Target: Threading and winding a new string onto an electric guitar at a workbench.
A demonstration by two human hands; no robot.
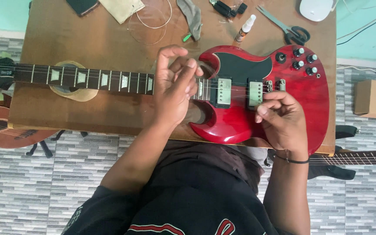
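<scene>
A wooden table (88,39) carries a red electric guitar (301,100) laid flat on its back, strings up, body to the person's right and neck (83,79) running out to the left, so both hands can work over it from above. The headstock reaches the picture's left edge and is partly cut off. The left hand (175,89) hovers over the upper frets where the neck meets the body, fingers curled with thumb and fingertips pinched together; whether a string sits in that pinch is too fine to tell. The right hand (283,119) rests on the body by the bridge pickup (255,93), fingers curled at the strings. Scissors (286,26), a small spray bottle (245,28) and coiled strings (151,21) lie along the far edge, within reach.
</scene>
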